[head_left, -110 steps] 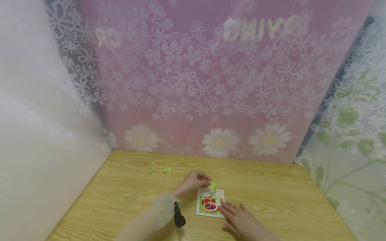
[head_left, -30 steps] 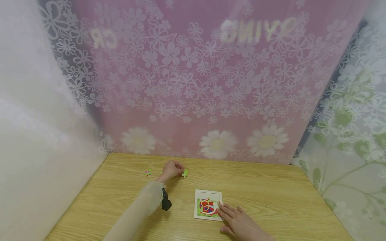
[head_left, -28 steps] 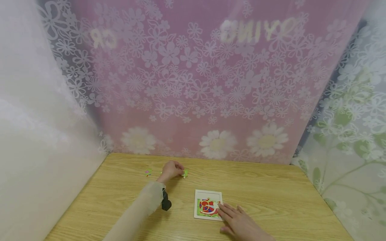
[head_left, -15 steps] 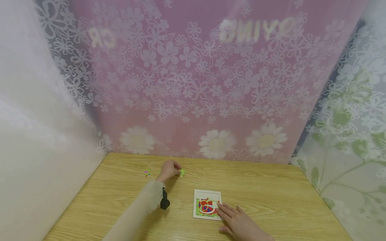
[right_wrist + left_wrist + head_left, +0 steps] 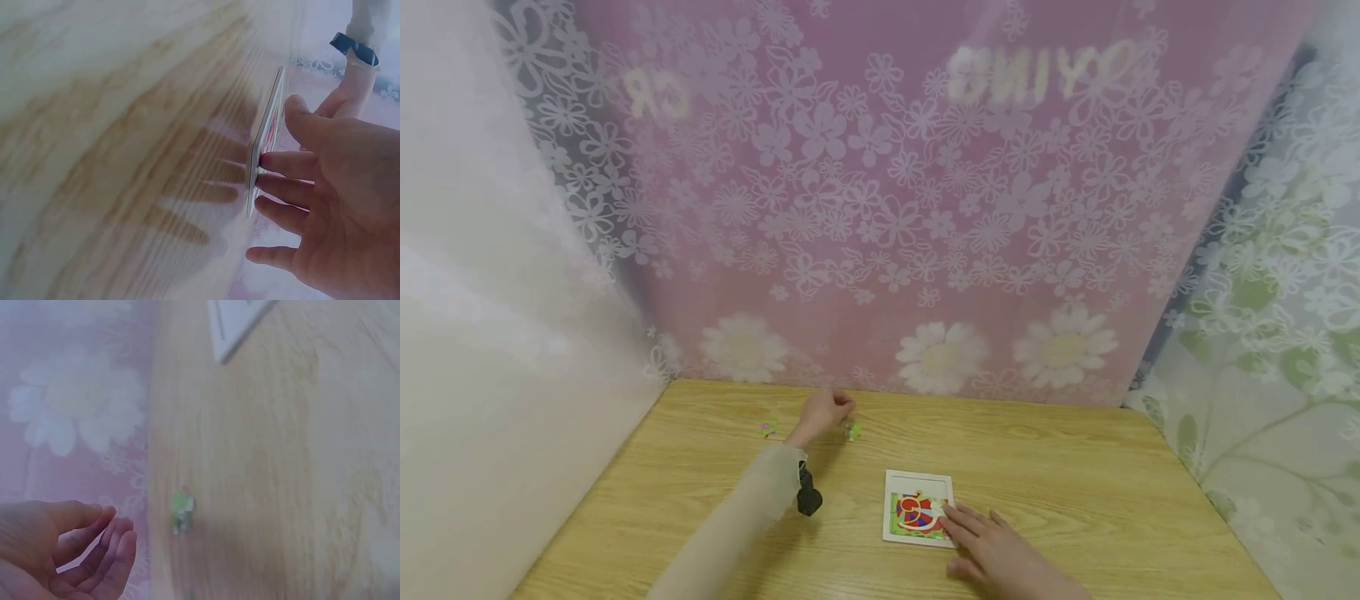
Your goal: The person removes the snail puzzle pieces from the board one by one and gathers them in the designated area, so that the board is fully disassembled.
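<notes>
Head view: at lower centre the left hand (image 5: pixel 822 412) is hovering near the bench (image 5: pixel 1075 483), fingers loosely curled and holding nothing. A green piece (image 5: pixel 853 430) is lying just beside its fingertips; the left wrist view is showing it apart from them, left of bottom centre. Further left in the head view, a piece with a pink flower (image 5: pixel 767 428) is lying on the bench. At lower right of centre, the right hand (image 5: pixel 996 546) is resting its straight fingers on the right edge of a white-framed puzzle (image 5: pixel 917 484), whose upper strip is showing white. A black strap (image 5: pixel 808 493) is circling the left wrist.
</notes>
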Tool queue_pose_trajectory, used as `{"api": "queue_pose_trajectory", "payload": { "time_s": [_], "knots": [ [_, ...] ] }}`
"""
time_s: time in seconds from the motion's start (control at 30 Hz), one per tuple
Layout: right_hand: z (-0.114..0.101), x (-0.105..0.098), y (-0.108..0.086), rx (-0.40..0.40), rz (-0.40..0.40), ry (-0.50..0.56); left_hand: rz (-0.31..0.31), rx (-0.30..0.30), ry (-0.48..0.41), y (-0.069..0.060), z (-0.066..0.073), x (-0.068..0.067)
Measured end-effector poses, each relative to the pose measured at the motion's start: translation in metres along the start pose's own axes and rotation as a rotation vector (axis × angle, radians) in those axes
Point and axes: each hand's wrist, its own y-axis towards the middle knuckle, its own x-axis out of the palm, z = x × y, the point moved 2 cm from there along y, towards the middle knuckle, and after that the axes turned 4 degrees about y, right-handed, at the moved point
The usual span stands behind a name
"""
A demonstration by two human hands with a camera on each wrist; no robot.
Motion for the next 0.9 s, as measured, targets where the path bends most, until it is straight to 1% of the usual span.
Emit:
{"api": "queue_pose_trajectory", "payload": {
  "time_s": [0.1,0.17,0.27,0.4,0.67,0.8,0.9],
  "knots": [
    [0.0,-0.002,-0.001,0.004,-0.009,0.039,-0.033,-0.021,-0.087,-0.002,0.008,-0.005],
    [0.0,-0.003,-0.001,0.005,-0.012,0.057,-0.051,-0.034,-0.127,-0.005,0.013,-0.008],
    [0.0,-0.003,0.0,0.003,-0.011,0.067,-0.069,-0.031,-0.173,-0.01,0.019,-0.009],
    [0.001,-0.003,0.001,-0.01,0.004,0.063,-0.122,-0.013,-0.236,-0.016,0.022,-0.006],
    [0.003,-0.003,0.001,-0.008,0.018,0.061,-0.201,0.054,-0.267,-0.036,0.031,0.007],
    [0.004,-0.002,0.001,-0.035,0.055,0.039,-0.247,0.075,-0.264,-0.044,0.032,0.015],
    [0.002,0.0,0.004,-0.071,0.086,-0.001,-0.278,0.085,-0.269,-0.05,0.032,0.021]
  ]
}}
